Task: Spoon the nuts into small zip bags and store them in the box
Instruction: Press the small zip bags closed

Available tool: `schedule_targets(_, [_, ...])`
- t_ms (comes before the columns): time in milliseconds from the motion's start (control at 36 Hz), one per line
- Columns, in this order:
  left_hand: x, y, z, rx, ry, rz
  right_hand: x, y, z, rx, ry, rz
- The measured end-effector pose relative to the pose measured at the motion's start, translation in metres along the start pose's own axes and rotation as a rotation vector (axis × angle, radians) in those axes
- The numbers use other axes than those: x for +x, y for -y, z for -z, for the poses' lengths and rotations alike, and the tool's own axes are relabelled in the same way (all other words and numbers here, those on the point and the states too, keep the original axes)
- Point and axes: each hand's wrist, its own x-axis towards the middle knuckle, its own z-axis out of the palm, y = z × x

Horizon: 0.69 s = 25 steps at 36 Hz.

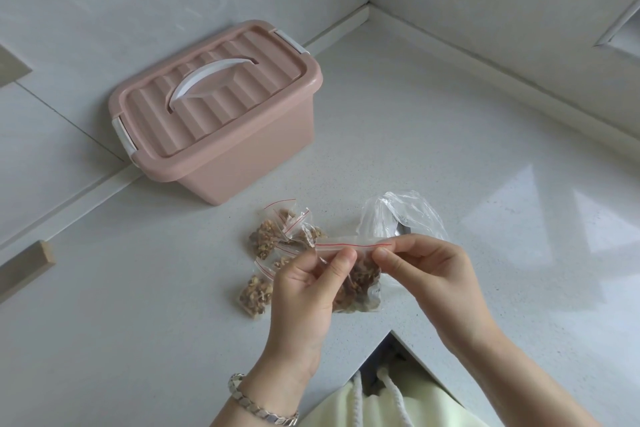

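Sealing a filled zip bag, its strip held crosswise between the two grips

The zip bag [358,279] hangs in the air above the near edge of the table [485,184], held by both bare hands. The left grip [304,291] pinches the bag just under the left half of its red-lined zip strip [353,245], thumb towards the camera. The right grip [433,270] pinches the strip's right end between thumb and fingertips. Both grips are closed on the bag.

The strip's long axis runs side to side across the view, almost level, and the two thumbs sit near each other at its middle. The nuts [360,284] sag below the strip as a brown lump, so the weight hangs straight down from the line being pressed. Whether the seal is fully shut along its length cannot be told from here.

The coming move probably turns on that sideways axis. A pinch slid outward along the strip would close it, with the other grip steadying the bag.

The box [242,156] stands well apart, up and to the left, against the wall. It lies on the left grip's side, so that grip looks better placed to reach it. Its lid [214,104] is on, so it likely has to come off before anything is stored. Several filled bags [273,239] lie in a loose pile on the table between the box and the left grip. A crumpled clear bag [405,211] lies just beyond the right grip.
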Motion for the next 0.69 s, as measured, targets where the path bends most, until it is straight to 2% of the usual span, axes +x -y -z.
schedule_targets(222, [-0.003, 0.000, -0.001, 0.059, 0.025, -0.050, 0.000, 0.000, 0.003, -0.049, 0.008, 0.055])
schedule_targets(417, [-0.005, -0.003, -0.004, 0.077, 0.027, -0.041, 0.001, -0.003, 0.004, -0.266, 0.071, 0.155])
schedule_targets(694, [-0.005, -0.016, -0.004, 0.055, 0.065, -0.092, 0.003, -0.010, 0.005, -0.435, 0.040, 0.294])
